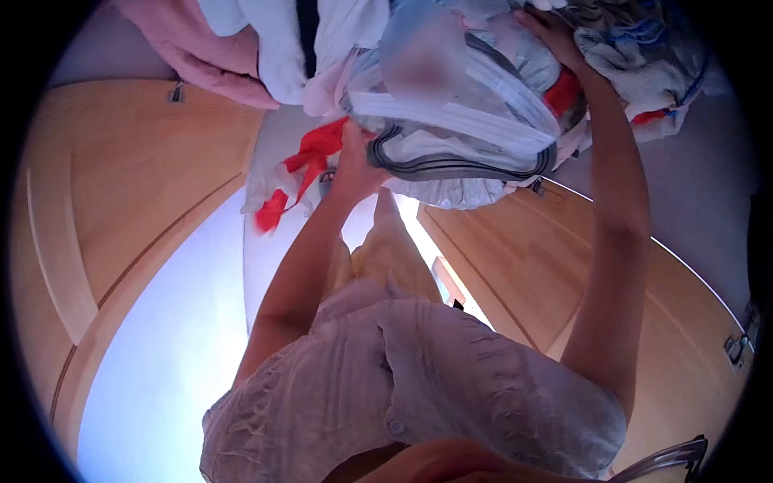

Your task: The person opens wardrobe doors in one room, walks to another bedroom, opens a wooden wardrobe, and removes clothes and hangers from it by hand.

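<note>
My left hand (359, 167) is closed on the near left side of a clear plastic storage bag (463, 167) with dark grey trim and a white zip band (451, 117). Beside that hand a red ribbon-like strip (310, 157) hangs down, its lower end blurred. Farther up, my right hand (555, 39) reaches across the far right side of the bag, fingers stretched out over the plastic and cloth; its fingertips are partly hard to make out. White plastic or fabric shows inside the bag, with a red patch (564, 92) near my right wrist.
Pink clothing (213, 52) and white clothing (278, 60) lie at the upper left. A grey-white fabric pile (632, 68) with blue bits is at the upper right. Wooden cabinet doors (121, 177) with metal hinges flank me on both sides. Bright floor shows below left.
</note>
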`<state>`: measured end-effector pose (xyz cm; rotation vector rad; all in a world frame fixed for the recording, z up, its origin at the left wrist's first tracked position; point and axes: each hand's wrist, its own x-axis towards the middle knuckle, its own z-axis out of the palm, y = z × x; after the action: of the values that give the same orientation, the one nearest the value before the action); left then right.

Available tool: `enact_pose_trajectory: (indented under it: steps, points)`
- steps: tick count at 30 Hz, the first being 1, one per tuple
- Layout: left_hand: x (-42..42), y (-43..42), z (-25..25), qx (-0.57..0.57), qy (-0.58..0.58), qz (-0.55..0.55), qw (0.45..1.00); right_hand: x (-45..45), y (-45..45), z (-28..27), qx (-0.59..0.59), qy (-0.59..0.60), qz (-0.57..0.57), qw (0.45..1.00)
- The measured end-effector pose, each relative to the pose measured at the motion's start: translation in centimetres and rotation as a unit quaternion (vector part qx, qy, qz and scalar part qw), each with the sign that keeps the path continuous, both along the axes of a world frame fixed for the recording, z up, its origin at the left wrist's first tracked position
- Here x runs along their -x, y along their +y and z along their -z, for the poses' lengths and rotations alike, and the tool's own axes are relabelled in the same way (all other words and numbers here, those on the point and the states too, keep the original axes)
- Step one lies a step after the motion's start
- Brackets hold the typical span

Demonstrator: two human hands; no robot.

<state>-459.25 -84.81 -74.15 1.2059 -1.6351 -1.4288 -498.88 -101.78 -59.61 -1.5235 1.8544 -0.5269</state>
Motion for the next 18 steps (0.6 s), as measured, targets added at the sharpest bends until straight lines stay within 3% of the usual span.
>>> enact_pose_trajectory:
  steps: [1, 3, 4, 7, 9, 11, 13, 15, 17, 18]
  points:
    - [0.4, -0.9, -1.3, 0.059, 0.003, 0.001, 0.998, 0.2, -0.1, 0.3, -0.004, -0.004, -0.007, 1.0]
    - [0.9, -1.2, -3.3, 0.061, -0.01, -0.005, 0.998, 1.4, -0.6, 0.7, -0.004, 0.182, -0.096, 0.979]
    - [1.0, -1.1, -3.8, 0.065, -0.018, -0.004, 0.998, -0.2, -0.2, -0.2, -0.006, 0.18, -0.102, 0.978]
    - [1.0, -0.7, -4.1, 0.083, -0.039, 0.001, 0.996, -7.3, 4.9, -4.9, -0.009, 0.124, -0.09, 0.988]
    - [0.1, 0.1, -3.6, 0.078, -0.057, 0.027, 0.995, -10.7, 8.8, -5.8, 0.088, 0.064, -0.017, 0.994]
    - [-0.8, 0.9, -2.2, 0.076, -0.075, 0.054, 0.993, -14.9, 13.4, -7.5, 0.007, -0.092, 0.139, 0.986]
    - [-2.5, 1.7, -0.2, 0.127, -0.136, 0.159, 0.97, -17.8, 18.1, -6.3, 0.008, -0.119, 0.144, 0.982]
    - [-4.1, 1.5, 1.8, 0.114, -0.087, 0.152, 0.978, -21.0, 21.7, -4.5, -0.067, -0.198, 0.129, 0.969]
    - [-4.8, 0.6, 2.1, 0.035, 0.024, 0.028, 0.999, -21.0, 24.0, 0.4, 0.108, -0.097, -0.029, 0.989]
    - [-4.7, -0.1, 1.8, 0.038, 0.025, 0.032, 0.998, -20.7, 25.2, 1.3, 0.111, -0.096, -0.026, 0.989]
